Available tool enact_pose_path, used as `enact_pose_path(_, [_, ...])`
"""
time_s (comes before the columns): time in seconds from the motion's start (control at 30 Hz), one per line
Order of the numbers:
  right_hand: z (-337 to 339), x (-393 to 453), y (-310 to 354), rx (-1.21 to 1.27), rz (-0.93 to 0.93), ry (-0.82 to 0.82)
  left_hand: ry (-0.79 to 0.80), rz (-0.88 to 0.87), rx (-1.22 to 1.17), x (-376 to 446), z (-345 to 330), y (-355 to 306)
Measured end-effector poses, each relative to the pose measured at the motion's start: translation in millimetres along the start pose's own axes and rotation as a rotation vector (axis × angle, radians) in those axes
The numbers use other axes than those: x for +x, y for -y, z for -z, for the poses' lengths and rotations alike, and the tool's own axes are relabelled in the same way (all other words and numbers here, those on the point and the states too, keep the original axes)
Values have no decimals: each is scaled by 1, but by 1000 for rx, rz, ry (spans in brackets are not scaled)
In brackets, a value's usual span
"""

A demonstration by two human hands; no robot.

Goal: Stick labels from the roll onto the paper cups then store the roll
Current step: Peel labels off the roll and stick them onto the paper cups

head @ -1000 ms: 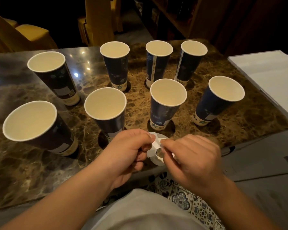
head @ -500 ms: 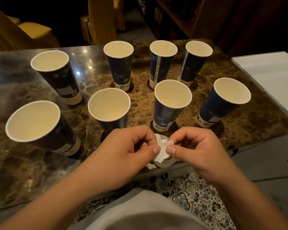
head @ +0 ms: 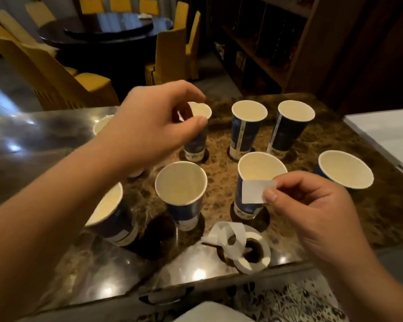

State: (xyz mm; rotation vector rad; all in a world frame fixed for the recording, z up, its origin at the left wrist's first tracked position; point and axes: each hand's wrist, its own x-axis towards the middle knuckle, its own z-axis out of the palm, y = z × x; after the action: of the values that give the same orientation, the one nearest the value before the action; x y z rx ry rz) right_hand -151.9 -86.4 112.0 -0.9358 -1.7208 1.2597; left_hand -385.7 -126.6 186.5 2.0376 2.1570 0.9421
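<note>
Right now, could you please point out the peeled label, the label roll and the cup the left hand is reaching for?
Peeled label (head: 254, 191), head view, middle of the white sheet.
Label roll (head: 264, 257), head view, right side of the white ring.
Cup under the left hand (head: 196, 145), head view, dark blue side wall.

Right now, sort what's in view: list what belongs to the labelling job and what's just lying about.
Job:
paper cups
label roll
peeled label, pinched in right hand
left hand, reaching over the far cups

Just there:
white board
yellow chairs
round table
shelving
</note>
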Motion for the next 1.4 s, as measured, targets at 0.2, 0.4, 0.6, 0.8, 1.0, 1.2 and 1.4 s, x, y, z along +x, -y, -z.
enact_pose_path(0.2, [-13, -4, 13, -19, -2, 80, 307, 115, 321, 100, -58, 80])
enact_pose_path(0.4, [-13, -8, 18, -64, -30, 116, 335, 276, 82, 119, -92, 107])
enact_pose_path(0.6, [-12, -7, 20, -79, -20, 102, 189, 302, -52, 120, -88, 110])
enact_pose_path(0.8, [-1, 8, 44, -92, 119, -11, 49, 185, -487, 119, -28, 53])
enact_pose_path(1.0, [-1, 31, 75, -3, 307, -151, 72, 97, -836, 89, 17, -12])
enact_pose_path(1.2, [-13, 33, 71, 119, 350, -144, 147, 142, -997, 54, 17, -27])
enact_pose_path(1.4, [-28, 33, 65, 206, 256, -139, 78, 350, -1260, 27, -1, -31])
